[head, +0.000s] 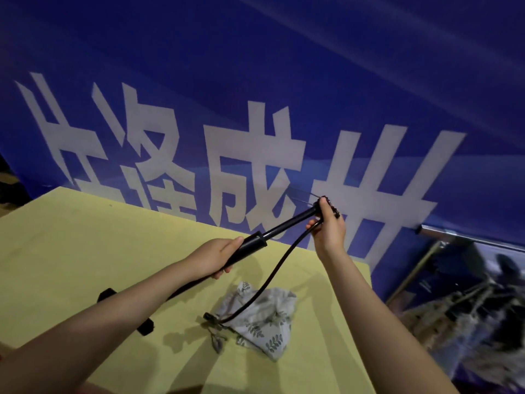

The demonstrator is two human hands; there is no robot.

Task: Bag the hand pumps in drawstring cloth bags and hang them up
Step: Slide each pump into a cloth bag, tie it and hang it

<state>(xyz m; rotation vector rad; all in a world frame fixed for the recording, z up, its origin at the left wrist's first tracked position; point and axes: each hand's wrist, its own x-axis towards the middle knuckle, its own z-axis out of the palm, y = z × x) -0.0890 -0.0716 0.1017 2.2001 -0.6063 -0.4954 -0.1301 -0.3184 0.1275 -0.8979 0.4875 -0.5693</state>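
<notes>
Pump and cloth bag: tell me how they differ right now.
The pump is black, rigid and long; the cloth bag is pale with a leaf print, soft and crumpled. The pump is held up off the table, the left hand round its barrel and the right hand at its far end; the bag lies on the table, not held. The pump is not yet in the bag; only its hose hangs down over it.
</notes>
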